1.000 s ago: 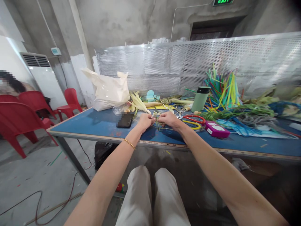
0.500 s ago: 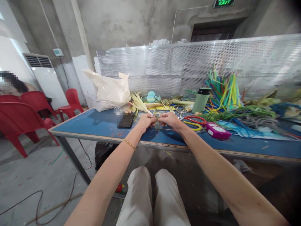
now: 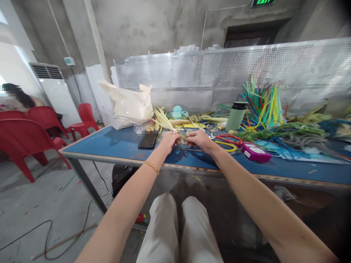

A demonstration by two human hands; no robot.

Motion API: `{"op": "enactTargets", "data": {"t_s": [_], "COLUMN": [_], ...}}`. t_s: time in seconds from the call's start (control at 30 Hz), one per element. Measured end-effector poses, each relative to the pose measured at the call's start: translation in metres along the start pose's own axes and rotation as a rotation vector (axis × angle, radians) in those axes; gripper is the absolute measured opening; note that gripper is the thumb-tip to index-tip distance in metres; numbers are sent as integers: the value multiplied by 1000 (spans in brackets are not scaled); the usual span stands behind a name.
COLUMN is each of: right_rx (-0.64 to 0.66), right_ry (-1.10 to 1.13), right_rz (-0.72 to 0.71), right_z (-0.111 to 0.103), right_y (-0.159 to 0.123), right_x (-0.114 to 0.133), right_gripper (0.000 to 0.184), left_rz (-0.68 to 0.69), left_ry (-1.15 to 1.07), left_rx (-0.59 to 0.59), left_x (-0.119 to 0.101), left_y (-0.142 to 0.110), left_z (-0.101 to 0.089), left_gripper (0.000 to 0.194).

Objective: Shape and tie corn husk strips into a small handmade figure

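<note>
My left hand [image 3: 170, 141] and my right hand [image 3: 200, 140] are close together above the front part of the blue table [image 3: 90, 144]. Both are closed in a pinch on a thin greenish plant strip [image 3: 183, 136], which looks like corn husk and spans the small gap between them. Its ends are hidden by my fingers. Pale husk leaves [image 3: 163, 119] lie just behind my left hand, and a dark phone [image 3: 148, 140] is to its left. Red-handled scissors [image 3: 229, 138] and a yellow-handled pair [image 3: 226, 147] lie to the right of my right hand.
A white plastic bag [image 3: 131, 107] stands back left. On the right are a green bottle [image 3: 236, 117], a purple box [image 3: 256, 152], a bundle of coloured strips [image 3: 265, 106] and tangled green cords [image 3: 285, 131]. A perforated metal panel [image 3: 192, 80] runs behind. Red chairs [image 3: 24, 142] stand left, near a seated person.
My hands have drawn slightly apart, and more of the strip shows between them. The whole view has shifted a little; the things on the table look unmoved.
</note>
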State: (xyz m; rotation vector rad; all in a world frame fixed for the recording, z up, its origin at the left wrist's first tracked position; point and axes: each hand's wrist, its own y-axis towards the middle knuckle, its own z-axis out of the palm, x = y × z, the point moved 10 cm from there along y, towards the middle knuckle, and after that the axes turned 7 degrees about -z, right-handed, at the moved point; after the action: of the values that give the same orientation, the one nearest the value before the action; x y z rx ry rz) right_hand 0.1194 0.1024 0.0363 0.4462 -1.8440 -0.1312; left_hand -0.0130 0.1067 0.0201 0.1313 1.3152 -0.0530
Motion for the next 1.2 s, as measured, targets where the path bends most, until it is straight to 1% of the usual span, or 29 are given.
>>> {"op": "enactTargets", "data": {"t_s": [0.07,0.13,0.2,0.27,0.3,0.33,0.4,0.47,0.5,0.57,0.63,0.77,0.87,0.93,0.97,1.03,1.07,1.1,1.13,1.2], "right_rx": [-42,-84,-135,-177,-177,-157,-87,-22,0,27,45,58,39,7,-30,-159,-225,-262,-261,-169], "right_ry": [-9,-12,-30,-77,-92,-90,-55,-45,-63,-106,-118,-146,-152,-140,-138,-144,-149,-155,-166,-210], "right_rz": [46,68,36,-35,-69,-87,-74,-63,-72,-110,-129,-120,-101,-89,-88,-110,-137,-173,-213,-284], "right_z": [-5,-11,-17,-23,-23,-21,-13,-6,-3,0,2,4,3,-1,-6,-21,-29,-33,-33,-22], "right_y": [-1,-1,0,1,2,3,4,4,3,1,0,0,1,3,3,3,2,1,1,1], "right_x": [-5,-8,-3,6,10,13,11,10,10,13,14,12,10,9,9,13,18,22,27,35], "right_gripper": [13,7,7,9,7,6,15,23,23,18,12,7,5,4,5,9,10,9,9,19], "left_rz": [-35,-63,-63,-47,-37,-26,-2,28,42,54,42,-14,-41,-41,-39,-24,-2,28,64,135], "left_ry": [-130,-190,-188,-156,-137,-114,-46,41,86,154,166,33,-90,-128,-130,-107,-81,-45,0,94], "left_rx": [-5,-7,-11,-8,-1,10,25,20,14,9,21,70,87,83,78,49,27,4,-17,-44], "left_x": [1,3,2,2,2,2,2,2,2,2,3,3,1,-1,-1,-1,-2,-4,-6,-12], "left_y": [2,3,4,4,4,4,4,5,5,5,4,1,-1,-1,-1,0,0,-1,-2,-4], "left_z": [-4,-7,-8,-7,-6,-4,-1,1,1,2,3,6,7,5,5,2,0,-2,-3,-4], "left_gripper": [18,17,16,19,22,25,30,31,30,28,27,25,19,16,17,21,23,25,27,28]}}
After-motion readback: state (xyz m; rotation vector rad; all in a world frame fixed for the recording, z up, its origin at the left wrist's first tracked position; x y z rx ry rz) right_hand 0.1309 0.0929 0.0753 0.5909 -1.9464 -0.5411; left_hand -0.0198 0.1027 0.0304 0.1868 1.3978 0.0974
